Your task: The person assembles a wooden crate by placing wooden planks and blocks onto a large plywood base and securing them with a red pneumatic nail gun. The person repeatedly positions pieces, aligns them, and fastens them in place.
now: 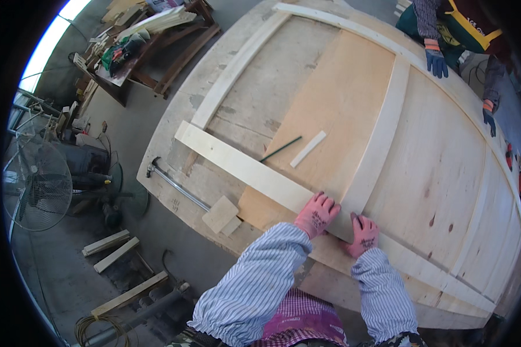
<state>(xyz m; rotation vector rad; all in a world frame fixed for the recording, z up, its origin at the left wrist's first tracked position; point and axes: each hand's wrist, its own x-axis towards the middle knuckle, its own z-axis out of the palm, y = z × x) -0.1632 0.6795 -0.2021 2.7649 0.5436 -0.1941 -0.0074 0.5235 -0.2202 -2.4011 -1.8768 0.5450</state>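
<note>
A long pale wooden board [246,163] runs along the near side of a large frame of wooden strips with plywood [434,173] over part of it. My left hand [318,215], in a pink glove, is closed over this board near its middle. Just to the right, my right hand [363,235], also gloved in pink, grips the near rail where a crosspiece [379,136] meets it. Its fingertips are bent at the edge and partly hidden. Beyond the board, a dark green pencil [281,149] and a short wooden strip [308,149] lie on the plywood.
A hammer [179,186] and small wood blocks [221,215] lie near the table's left edge. Across the table, a co-worker's gloved hands [436,62] rest at the far rail. A fan [37,173] and wood lengths [117,254] are on the left; a cluttered bench [150,46] stands behind.
</note>
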